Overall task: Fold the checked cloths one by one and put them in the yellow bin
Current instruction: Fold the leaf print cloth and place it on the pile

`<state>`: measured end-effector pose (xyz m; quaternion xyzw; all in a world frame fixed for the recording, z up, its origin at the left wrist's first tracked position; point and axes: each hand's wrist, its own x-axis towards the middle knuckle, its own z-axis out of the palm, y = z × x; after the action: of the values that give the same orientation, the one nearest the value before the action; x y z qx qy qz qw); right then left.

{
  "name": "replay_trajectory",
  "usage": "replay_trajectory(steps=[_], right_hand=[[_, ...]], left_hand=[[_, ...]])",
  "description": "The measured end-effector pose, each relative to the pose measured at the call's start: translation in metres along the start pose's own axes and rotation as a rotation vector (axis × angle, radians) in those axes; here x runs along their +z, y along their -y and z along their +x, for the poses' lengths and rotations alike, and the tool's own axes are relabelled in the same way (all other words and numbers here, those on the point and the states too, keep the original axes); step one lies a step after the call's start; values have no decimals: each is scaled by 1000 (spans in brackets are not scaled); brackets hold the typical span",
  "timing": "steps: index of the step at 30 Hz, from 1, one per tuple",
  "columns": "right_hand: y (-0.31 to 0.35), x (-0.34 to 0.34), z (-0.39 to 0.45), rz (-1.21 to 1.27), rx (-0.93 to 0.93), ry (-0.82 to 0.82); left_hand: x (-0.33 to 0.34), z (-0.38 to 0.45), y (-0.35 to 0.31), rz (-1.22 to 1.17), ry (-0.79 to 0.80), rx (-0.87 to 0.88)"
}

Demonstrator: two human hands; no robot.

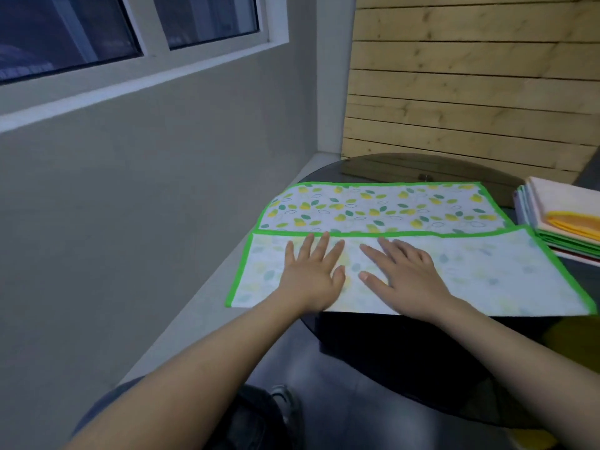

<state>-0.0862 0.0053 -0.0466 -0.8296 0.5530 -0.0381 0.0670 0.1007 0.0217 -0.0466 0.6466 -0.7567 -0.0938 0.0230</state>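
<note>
1. Green-bordered white cloth printed with yellow and green leaves (383, 207) is seen spread on a round dark glass table (422, 167), with its near part turned over onto itself so that the pale reverse side faces up.
2. The folded-over flap is laid with its green edge running across the middle of the cloth, and the printed far half is left uncovered beyond it.
3. The near edge of the cloth is aligned with the near rim of the table, and its left corner is seen jutting past the rim.
4. The left hand (311, 271) is pressed flat on the pale flap, palm down, with fingers straight and spread; nothing is gripped by it.
5. The right hand (402, 274) is likewise laid flat on the flap just beside the left, fingers extended and slightly apart; nothing is held.
6. The fingertips of the left hand are placed at the green edge of the flap.
7. A stack of folded cloths in white, green, yellow and orange (565, 222) is set on the table at the right, just beside the right end of the spread cloth.
8. A wall of pale wooden planks (470, 76) is seen behind the table, and a grey wall with a white-framed window (130, 24) is seen at the left.
</note>
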Motion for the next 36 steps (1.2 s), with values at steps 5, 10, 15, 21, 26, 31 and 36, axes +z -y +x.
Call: replay_trajectory(steps=[5, 10, 15, 21, 26, 31, 36], right_hand=[[-71, -16, -8, 14, 223, 45], [-83, -21, -9, 11, 249, 24], [-89, -33, 31, 89, 247, -225], [-119, -35, 116, 123, 278, -271], [-145, -33, 169, 102, 324, -179], [-149, -42, 189, 23, 366, -100], [-134, -56, 178, -97, 288, 66]], left_hand=[[4, 3, 3, 16, -6, -6], [3, 15, -3, -78, -257, -3], [-3, 70, -5, -222, -373, -58], [-17, 150, 13, -258, -376, -104], [-20, 197, 41, -174, -394, -160], [-23, 214, 59, -122, -461, -103], [-24, 207, 65, -124, -501, 26]])
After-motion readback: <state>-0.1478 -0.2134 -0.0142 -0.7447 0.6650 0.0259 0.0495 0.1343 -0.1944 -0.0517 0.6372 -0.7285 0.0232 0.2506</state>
